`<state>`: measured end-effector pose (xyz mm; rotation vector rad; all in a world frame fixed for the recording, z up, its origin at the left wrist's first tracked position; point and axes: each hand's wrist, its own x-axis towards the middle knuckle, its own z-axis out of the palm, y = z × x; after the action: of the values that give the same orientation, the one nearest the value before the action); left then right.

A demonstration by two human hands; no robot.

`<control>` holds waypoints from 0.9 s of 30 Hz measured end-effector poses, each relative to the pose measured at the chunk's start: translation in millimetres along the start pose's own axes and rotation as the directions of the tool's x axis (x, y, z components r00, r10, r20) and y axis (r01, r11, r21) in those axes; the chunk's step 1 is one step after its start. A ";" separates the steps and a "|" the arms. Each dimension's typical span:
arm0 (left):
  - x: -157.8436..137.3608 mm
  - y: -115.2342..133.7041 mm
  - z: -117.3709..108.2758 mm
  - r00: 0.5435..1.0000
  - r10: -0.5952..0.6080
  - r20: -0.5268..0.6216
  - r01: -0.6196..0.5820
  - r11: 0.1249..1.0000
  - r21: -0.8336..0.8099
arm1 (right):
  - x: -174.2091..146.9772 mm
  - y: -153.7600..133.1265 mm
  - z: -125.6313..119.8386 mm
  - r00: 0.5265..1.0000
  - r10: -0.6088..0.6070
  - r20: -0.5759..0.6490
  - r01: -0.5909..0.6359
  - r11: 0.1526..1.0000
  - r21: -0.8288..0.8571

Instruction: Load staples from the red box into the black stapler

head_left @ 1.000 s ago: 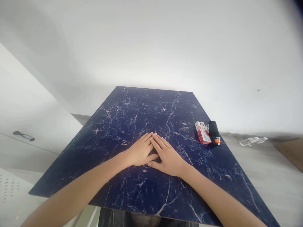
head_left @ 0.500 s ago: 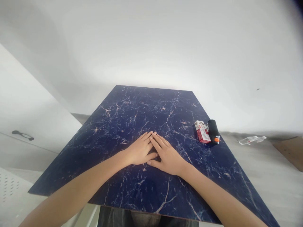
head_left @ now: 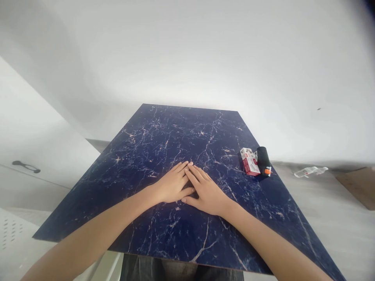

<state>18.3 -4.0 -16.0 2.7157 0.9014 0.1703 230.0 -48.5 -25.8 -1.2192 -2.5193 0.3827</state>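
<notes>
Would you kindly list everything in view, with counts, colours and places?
table: 1, dark blue, centre
box: 1, white and red, table's right side
cylindrical item: 1, black and orange, right of box
plastic item: count unclear, transparent, floor at right
cardboard-like piece: 1, brown, right edge
wall: 1, white, behind table
wall mark: 1, dark, right
floor: 1, grey, right
panel: 1, white, left
handle: 1, dark, on panel
perforated surface: 1, white, lower left
fabric: 1, dark, bottom centre
arms: 2, bare, over table
left hand: 1, bare, on table
right hand: 1, bare, on table

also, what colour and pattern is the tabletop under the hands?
Dark blue tabletop with pale, marble-like veining; shows in the head view.
</notes>
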 end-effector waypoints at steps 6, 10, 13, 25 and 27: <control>0.6 -0.8 0.3 1.000 0.015 -0.017 -0.014 1.000 0.003 | 0.6 -0.5 -1.4 1.000 0.000 -0.005 0.000 1.000 0.001; 0.7 0.3 -0.8 1.000 0.002 -0.005 -0.002 1.000 -0.011 | 1.1 -1.0 -1.8 1.000 -0.006 -0.006 0.006 1.000 -0.004; 0.4 0.9 -1.4 1.000 -0.002 0.003 0.002 1.000 -0.019 | 0.6 -2.2 -0.6 1.000 -0.004 0.000 0.004 1.000 -0.003; -0.2 -1.0 -3.0 0.994 -0.054 0.100 0.057 0.998 -0.027 | -25.1 49.9 -103.5 0.617 0.572 -0.541 -0.708 0.703 -0.064; -0.1 -0.8 -3.6 0.992 -0.063 0.107 0.066 0.997 -0.031 | -38.3 75.8 -117.6 0.476 0.673 -0.566 -0.822 0.569 -0.015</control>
<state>17.1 -2.6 -12.8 2.6319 0.9448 0.0279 352.2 -21.4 47.5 -2.2073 -1.4659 -0.1480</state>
